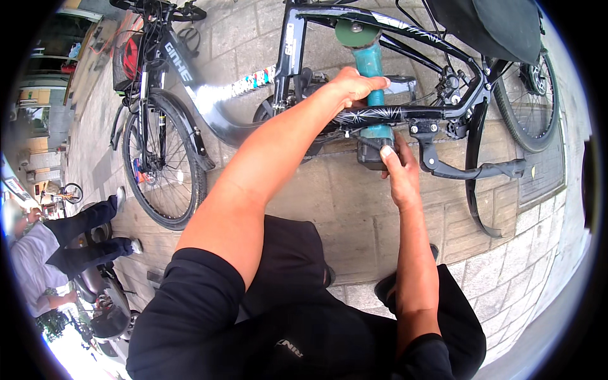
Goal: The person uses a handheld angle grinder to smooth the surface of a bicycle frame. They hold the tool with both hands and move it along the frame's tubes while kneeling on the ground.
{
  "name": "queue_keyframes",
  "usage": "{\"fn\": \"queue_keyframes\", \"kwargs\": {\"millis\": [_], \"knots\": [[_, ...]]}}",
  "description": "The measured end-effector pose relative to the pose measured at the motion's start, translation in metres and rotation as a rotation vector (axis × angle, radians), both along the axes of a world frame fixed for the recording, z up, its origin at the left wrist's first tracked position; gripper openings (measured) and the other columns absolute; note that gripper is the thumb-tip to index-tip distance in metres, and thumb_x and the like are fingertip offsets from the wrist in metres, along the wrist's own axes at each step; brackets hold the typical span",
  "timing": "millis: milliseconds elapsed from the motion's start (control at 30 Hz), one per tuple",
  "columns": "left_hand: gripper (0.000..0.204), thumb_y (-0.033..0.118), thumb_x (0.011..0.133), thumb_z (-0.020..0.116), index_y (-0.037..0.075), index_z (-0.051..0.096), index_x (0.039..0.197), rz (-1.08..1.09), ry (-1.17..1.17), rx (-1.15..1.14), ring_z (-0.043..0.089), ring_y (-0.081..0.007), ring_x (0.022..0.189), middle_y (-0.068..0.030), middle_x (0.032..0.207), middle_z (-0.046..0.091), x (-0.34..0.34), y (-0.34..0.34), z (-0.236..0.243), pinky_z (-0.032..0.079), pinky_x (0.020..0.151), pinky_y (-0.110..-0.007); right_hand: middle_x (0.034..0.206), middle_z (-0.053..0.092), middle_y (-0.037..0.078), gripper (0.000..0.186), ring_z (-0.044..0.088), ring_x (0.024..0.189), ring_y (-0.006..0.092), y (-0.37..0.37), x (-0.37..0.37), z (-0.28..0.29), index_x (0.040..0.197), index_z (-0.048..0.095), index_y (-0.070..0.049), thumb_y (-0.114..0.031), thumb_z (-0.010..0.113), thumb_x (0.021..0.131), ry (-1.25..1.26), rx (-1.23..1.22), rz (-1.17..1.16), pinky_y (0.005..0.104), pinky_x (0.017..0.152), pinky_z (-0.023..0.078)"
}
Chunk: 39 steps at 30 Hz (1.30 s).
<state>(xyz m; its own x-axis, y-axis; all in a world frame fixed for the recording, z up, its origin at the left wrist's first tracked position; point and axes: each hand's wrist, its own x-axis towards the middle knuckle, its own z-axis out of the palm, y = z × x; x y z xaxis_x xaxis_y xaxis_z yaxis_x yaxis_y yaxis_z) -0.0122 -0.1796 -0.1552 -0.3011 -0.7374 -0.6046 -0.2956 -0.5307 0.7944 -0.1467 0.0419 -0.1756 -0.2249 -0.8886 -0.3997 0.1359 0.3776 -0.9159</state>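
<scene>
A teal cordless angle grinder (369,63) reaches through the black bicycle frame (392,114), its round green disc (356,33) by the upper tube. Whether the disc touches the tube I cannot tell. My left hand (352,87) is closed around the grinder's body above the lower tube, thumb laid across it. Below that tube, my right hand (403,170) grips the rear end of the tool by its black battery (371,154). Some fingers of both hands are hidden behind the grinder.
A kickstand (456,168) and black mudguard (475,190) stick out at the right, near the rear wheel (529,101). Another bicycle's front wheel (161,164) stands left on the paving. A person (47,253) and a parked scooter (107,316) are at the far left.
</scene>
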Motion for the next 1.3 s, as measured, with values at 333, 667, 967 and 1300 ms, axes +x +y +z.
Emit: {"fn": "queue_keyframes", "kwargs": {"millis": [333,667,967,1300], "knots": [[0.043,0.027,0.088,0.092,-0.002,0.074,0.114,0.014,0.025,-0.051,0.076,-0.0219,0.081,-0.011,0.1,0.077,-0.001,-0.001,-0.007,0.066,0.071,-0.039,0.117,0.068,0.009,0.095,0.058,0.081,0.0117,0.0,-0.002,-0.003,0.16,0.049,0.004,-0.049,0.08,0.088,-0.013,-0.015,0.014,0.0275,0.064,0.048],[0.04,0.024,0.087,0.093,-0.003,0.074,0.111,0.051,0.06,-0.044,0.074,-0.0214,0.076,-0.0114,0.097,0.076,-0.002,-0.001,-0.009,0.063,0.063,-0.039,0.122,0.067,0.008,0.093,0.058,0.087,0.0119,-0.001,-0.003,-0.001,0.159,0.052,0.0,-0.053,0.079,0.088,-0.058,-0.022,0.03,0.0264,0.065,0.048],[0.043,0.025,0.086,0.094,-0.004,0.073,0.11,0.07,0.06,-0.068,0.074,-0.0217,0.075,-0.0121,0.097,0.075,0.0,0.001,-0.004,0.062,0.062,-0.039,0.114,0.066,0.006,0.09,0.057,0.085,0.0107,-0.003,-0.002,-0.001,0.157,0.051,0.006,-0.054,0.076,0.093,-0.145,-0.071,0.042,0.0264,0.062,0.046],[0.042,0.026,0.087,0.093,-0.003,0.073,0.11,0.03,0.031,-0.038,0.073,-0.0206,0.074,-0.0108,0.094,0.075,-0.002,0.003,0.003,0.061,0.06,-0.038,0.118,0.066,0.006,0.097,0.058,0.088,0.0108,-0.001,-0.005,-0.008,0.161,0.047,0.004,-0.055,0.079,0.091,-0.086,-0.048,0.029,0.0258,0.063,0.048]]}}
